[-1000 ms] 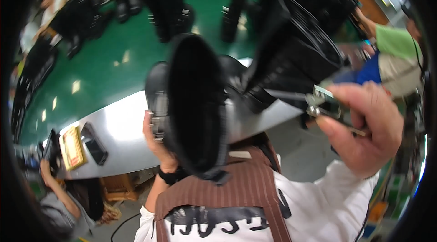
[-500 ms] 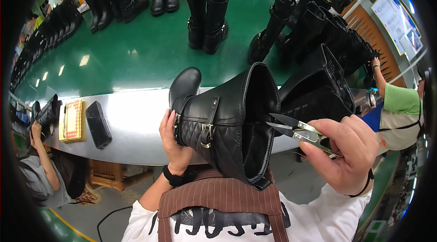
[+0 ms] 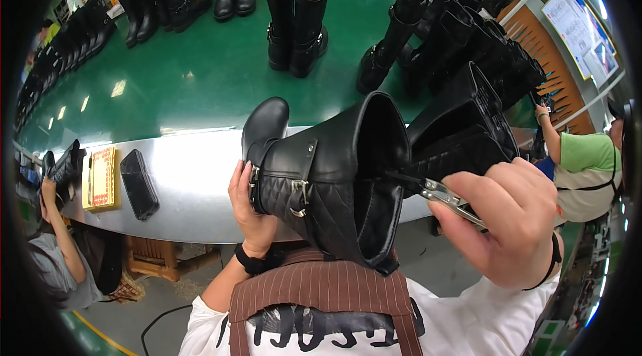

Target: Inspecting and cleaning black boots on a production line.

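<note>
The table (image 3: 154, 112) takes up most of my view, green across the top with a bare metal strip (image 3: 190, 182) along its near edge. Black boots (image 3: 70, 51) run in a row down its left edge, and more black boots (image 3: 468, 41) crowd its right edge. Between them a tall pair (image 3: 294, 28) stands toward the far edge, with a single boot (image 3: 394, 35) upright to the right of it. Past the right edge I see a co-worker in a green sleeve (image 3: 588, 152).

Closest to me, the quilted black boot (image 3: 328, 168) is tilted over the near edge, its toe toward the far left and its open shaft facing right. A second boot (image 3: 458, 138) is just beyond it to the right; I cannot tell whether the two touch.

My right hand (image 3: 505, 222) is closed in a pinch, thumb and forefinger gripping metal snips whose blades reach into the shaft's mouth. My left hand (image 3: 254, 212) is wrapped around the quilted boot near the ankle, fingers by its buckles.

On the metal strip, left of that hand, lie a yellow pad or box (image 3: 101, 179) and, just beside it, a dark phone (image 3: 140, 184). Smallest of all are the snips (image 3: 453, 202).
</note>
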